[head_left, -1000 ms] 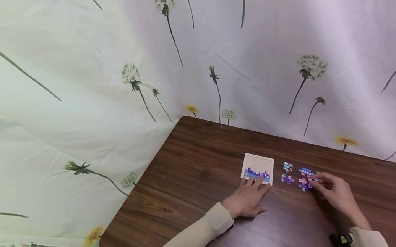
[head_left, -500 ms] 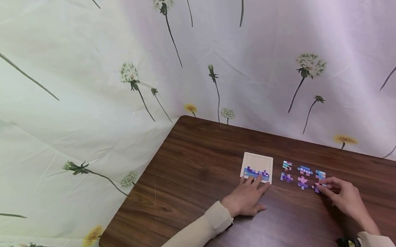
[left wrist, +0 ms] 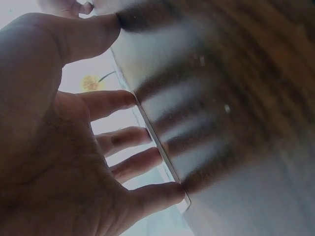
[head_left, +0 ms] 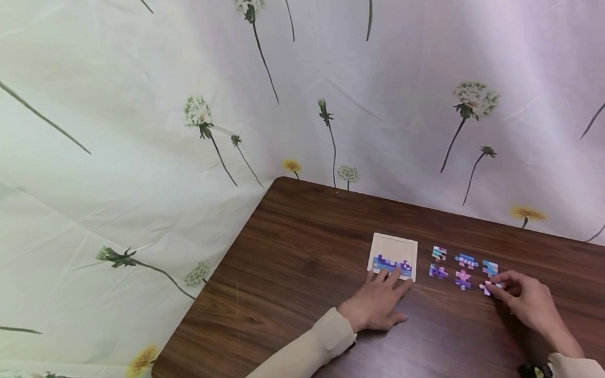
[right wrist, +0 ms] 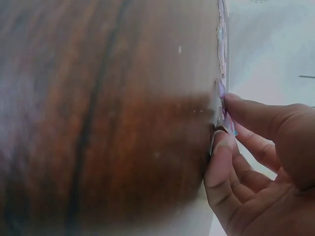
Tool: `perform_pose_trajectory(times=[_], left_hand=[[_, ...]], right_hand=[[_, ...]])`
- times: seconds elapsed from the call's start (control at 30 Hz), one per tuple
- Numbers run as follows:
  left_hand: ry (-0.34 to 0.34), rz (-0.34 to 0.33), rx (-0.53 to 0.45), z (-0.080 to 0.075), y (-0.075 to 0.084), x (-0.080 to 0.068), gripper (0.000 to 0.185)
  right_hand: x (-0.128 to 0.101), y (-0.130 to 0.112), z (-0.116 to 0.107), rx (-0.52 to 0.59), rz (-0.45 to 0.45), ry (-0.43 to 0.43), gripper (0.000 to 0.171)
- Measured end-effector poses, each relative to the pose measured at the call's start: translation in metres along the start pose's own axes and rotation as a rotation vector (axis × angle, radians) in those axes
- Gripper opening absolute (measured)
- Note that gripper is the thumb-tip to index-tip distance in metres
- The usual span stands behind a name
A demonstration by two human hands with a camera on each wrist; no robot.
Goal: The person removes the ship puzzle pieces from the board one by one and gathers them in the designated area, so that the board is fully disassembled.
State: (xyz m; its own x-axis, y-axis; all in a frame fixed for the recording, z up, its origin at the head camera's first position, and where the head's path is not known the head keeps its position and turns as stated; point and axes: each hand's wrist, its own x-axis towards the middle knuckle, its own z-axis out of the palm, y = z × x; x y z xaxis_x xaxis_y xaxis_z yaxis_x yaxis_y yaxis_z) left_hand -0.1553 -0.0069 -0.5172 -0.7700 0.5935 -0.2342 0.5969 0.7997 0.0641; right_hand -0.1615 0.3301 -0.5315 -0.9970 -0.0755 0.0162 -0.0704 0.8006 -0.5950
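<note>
My left hand (head_left: 375, 306) lies with spread fingers on the near edge of a square puzzle tray (head_left: 395, 246). Along the tray's near side sits a row of blue and purple pieces (head_left: 392, 265). In the left wrist view the fingertips touch the tray's thin edge (left wrist: 158, 143). To the right, my right hand (head_left: 529, 301) pinches a pink and purple jigsaw piece (head_left: 487, 288) between thumb and fingers. The right wrist view shows this piece (right wrist: 227, 123) tilted at the tabletop, partly hidden by the fingers.
Several loose jigsaw pieces (head_left: 466, 261) lie in two rows between the tray and my right hand. They rest on a dark wooden table (head_left: 297, 259). Flower-printed cloth (head_left: 393, 101) hangs behind the table's far edge and along its left side.
My right hand has moved right from the middle of the loose pieces to the near right one, which now sits slightly farther right and turned. The left hand stays on the tray.
</note>
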Motion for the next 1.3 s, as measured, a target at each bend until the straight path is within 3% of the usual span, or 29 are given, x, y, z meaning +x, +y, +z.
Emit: perform_pose_trajectory(times=[0.2,0.4,0.63,0.97,1.3], left_hand=[[-0.001,0.002,-0.003,0.001,0.001,0.000,0.075],[-0.011,0.003,0.008,0.001,0.002,0.000,0.075],[-0.015,0.000,0.007,0.001,0.002,-0.003,0.074],[-0.046,-0.036,0.042,-0.004,0.002,-0.006,0.074],[-0.081,-0.064,0.036,0.000,0.010,-0.005,0.072]], right_hand=[[0.002,-0.001,-0.001,-0.055,-0.049,0.044,0.013],[0.004,0.001,0.002,-0.057,-0.051,0.039,0.012],[0.009,-0.001,0.002,-0.047,-0.131,0.086,0.011],[0.041,-0.046,0.004,0.031,-0.207,0.047,0.009],[0.084,-0.092,0.030,0.090,-0.270,-0.022,0.011]])
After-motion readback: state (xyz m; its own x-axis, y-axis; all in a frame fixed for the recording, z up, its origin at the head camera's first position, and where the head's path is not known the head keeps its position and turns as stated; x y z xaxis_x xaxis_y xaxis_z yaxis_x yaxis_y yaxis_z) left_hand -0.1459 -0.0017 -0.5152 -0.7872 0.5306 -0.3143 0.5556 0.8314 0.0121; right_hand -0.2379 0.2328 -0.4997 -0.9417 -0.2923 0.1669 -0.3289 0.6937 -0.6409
